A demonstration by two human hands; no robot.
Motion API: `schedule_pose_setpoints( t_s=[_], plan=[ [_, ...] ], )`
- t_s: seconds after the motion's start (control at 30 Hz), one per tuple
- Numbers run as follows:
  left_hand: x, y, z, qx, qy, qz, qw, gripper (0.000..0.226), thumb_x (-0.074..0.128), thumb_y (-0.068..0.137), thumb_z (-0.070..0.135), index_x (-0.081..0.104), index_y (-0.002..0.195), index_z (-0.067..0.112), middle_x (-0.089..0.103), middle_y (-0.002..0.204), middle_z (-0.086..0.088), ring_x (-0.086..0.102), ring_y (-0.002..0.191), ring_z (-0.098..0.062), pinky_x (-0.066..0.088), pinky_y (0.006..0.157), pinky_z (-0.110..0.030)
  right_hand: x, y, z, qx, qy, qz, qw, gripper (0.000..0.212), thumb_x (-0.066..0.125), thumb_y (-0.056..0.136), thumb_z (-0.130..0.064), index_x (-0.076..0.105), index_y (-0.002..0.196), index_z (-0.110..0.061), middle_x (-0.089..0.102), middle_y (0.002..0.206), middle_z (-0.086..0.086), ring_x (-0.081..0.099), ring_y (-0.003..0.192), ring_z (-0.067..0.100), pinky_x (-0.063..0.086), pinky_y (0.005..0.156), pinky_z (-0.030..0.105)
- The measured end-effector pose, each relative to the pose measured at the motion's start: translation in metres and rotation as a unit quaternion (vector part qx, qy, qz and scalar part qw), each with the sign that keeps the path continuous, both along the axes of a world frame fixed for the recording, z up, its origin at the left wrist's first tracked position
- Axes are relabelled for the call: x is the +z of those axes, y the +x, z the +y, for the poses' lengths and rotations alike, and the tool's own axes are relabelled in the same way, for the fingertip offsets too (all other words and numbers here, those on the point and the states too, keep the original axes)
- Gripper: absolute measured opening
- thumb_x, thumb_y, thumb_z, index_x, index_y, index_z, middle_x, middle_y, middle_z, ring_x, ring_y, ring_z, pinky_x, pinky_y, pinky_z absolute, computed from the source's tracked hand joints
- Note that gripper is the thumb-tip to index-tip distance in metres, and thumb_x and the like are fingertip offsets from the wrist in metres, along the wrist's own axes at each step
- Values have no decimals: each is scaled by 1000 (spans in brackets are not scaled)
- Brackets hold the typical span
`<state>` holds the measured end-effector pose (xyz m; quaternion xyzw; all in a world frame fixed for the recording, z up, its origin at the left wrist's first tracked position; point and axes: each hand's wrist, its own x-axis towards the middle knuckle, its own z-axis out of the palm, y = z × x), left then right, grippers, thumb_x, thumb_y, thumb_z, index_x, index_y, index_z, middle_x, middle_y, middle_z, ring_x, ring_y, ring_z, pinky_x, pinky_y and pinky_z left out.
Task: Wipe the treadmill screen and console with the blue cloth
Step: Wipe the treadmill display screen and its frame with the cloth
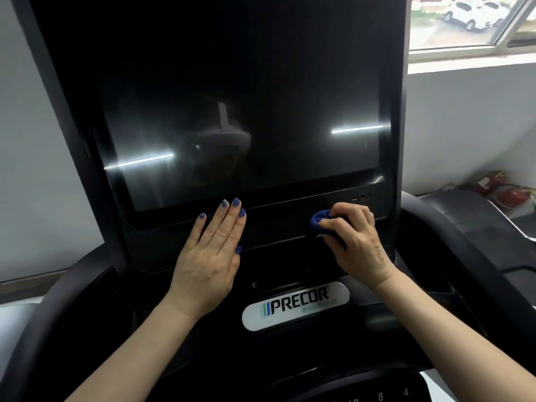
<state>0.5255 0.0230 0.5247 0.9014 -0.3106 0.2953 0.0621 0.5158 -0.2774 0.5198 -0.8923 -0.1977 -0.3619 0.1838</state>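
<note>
- Right hand [355, 242] grips the bunched cloth [319, 220] against the console [278, 227], at 4 o'clock below the screen [240, 117].
- Left hand [211, 250] lies flat, fingers straight, on the console at 7 o'clock.

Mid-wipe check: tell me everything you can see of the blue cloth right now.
The blue cloth is deep blue, soft-looking fabric, bunched into a small wad. Only a rounded fold shows, poking out to the left of the right hand, whose curled fingers grip and cover the rest. It is pressed against the black console panel just below the dark screen, on its right side. The left hand lies flat on the panel, apart from the cloth.
</note>
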Motion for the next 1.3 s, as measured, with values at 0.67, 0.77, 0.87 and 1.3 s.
schedule_pose_setpoints(
  t_s=[0.67, 0.77, 0.87, 1.3],
  plan=[
    [-8, 2, 45, 54, 42, -42, 997, 55, 31, 104, 20, 25, 155, 1, 20, 164, -15, 18, 152, -27, 11, 125, -46, 15, 21, 41, -13, 51, -42, 998, 14, 65, 90, -16, 74, 85, -6, 62, 103, 7, 52, 96, 24, 40, 87, 37],
    [-8, 3, 45, 57, 42, -44, 997, 53, 27, 106, 21, 26, 155, 1, 21, 164, -15, 19, 152, -27, 11, 125, -46, 24, 23, 33, -20, 64, -50, 997, 12, 66, 89, -13, 74, 83, -6, 64, 100, 10, 54, 94, 27, 44, 82, 42],
    [-9, 3, 45, 59, 44, -39, 997, 53, 25, 106, 21, 25, 155, 2, 21, 164, -14, 19, 152, -27, 11, 125, -46, 30, 30, 56, -22, 67, -50, 996, 6, 69, 87, -8, 73, 83, -6, 64, 100, 10, 54, 95, 29, 42, 84, 40],
    [2, -10, 86, 81, 17, -30, 996, 57, 36, 100, 18, 28, 154, 2, 24, 163, -14, 16, 153, -25, 12, 124, -48, 22, 19, 46, 24, 0, -14, 1000, 18, 63, 88, -14, 66, 105, -11, 61, 107, 6, 51, 99, 25, 36, 91, 32]
  ],
)
